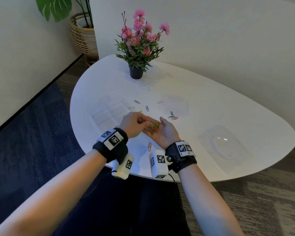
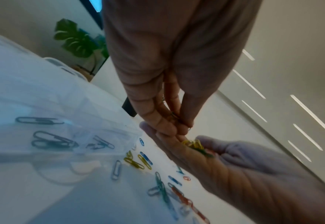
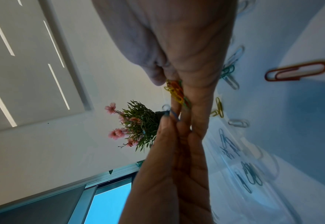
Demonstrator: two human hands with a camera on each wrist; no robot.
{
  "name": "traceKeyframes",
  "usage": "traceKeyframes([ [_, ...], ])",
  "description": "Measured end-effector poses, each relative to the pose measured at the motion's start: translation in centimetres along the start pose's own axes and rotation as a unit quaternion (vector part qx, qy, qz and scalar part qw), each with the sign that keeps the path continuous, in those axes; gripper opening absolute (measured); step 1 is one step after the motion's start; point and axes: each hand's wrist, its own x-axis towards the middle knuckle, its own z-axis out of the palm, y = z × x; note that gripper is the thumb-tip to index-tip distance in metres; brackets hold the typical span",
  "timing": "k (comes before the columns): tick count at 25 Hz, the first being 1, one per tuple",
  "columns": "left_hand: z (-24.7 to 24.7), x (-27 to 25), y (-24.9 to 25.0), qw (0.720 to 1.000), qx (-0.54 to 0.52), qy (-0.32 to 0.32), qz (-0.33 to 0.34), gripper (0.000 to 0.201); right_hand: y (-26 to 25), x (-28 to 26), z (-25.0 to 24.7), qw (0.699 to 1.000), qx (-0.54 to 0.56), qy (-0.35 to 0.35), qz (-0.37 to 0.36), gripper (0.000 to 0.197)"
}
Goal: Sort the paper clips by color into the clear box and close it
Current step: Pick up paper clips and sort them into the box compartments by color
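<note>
My right hand point(image 1: 166, 132) lies palm up over the white table point(image 1: 211, 103), fingers straight. On its palm rests a small pile of yellow, red and green paper clips point(image 1: 155, 126). My left hand point(image 1: 147, 122) reaches into that pile from the left and pinches one clip between thumb and fingertips; the right wrist view shows a blue clip point(image 3: 174, 116) there. The clear compartment box point(image 1: 109, 114) stands open just left of both hands. In the left wrist view some dark clips point(image 2: 51, 141) lie in the box point(image 2: 43, 98).
Loose clips lie around: blue ones point(image 1: 137, 102) behind the hands, a green, blue and red group point(image 1: 172, 116) to the right, a red one point(image 1: 149, 146) near my wrists. Two clear lids or trays point(image 1: 223, 145) sit right. A potted pink flower point(image 1: 136, 72) stands at the back.
</note>
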Motion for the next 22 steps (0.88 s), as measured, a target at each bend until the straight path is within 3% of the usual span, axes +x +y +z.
traceKeyframes([
  [5, -1.3, -0.1, 1.2, 0.983, -0.180, 0.001, -0.045, 0.025, -0.3, 0.0, 0.0, 1.000, -0.004, -0.010, 0.008, 0.074],
  [8, -1.1, -0.2, 1.5, 0.993, -0.118, -0.022, -0.011, 0.011, -0.3, -0.3, 0.5, 1.000, 0.004, -0.026, 0.012, 0.073],
  [11, -0.5, -0.4, 1.3, 0.999, -0.014, -0.033, 0.023, 0.015, -0.1, -0.3, 0.8, 1.000, 0.010, -0.013, 0.001, 0.068],
  [13, -0.5, -0.3, 1.2, 1.000, -0.003, -0.014, 0.025, 0.017, -0.1, -0.1, 0.8, 1.000, 0.015, -0.009, -0.005, 0.069],
  [15, -0.9, 0.0, 1.0, 0.995, -0.093, 0.018, -0.014, 0.014, -0.1, -0.1, 0.8, 1.000, 0.012, -0.006, -0.010, 0.070],
  [17, -1.6, 0.4, 1.1, 0.965, -0.241, 0.044, -0.089, 0.015, -0.2, -0.3, 0.8, 1.000, 0.001, -0.008, -0.013, 0.068],
  [19, -2.1, 0.3, 1.3, 0.950, -0.288, 0.039, -0.112, 0.023, -0.1, -0.4, 0.9, 1.000, -0.001, -0.015, -0.011, 0.064],
  [22, -2.2, -0.6, 1.6, 0.993, -0.109, -0.011, -0.033, 0.020, 0.0, -0.4, 0.9, 1.000, -0.007, -0.015, -0.013, 0.066],
])
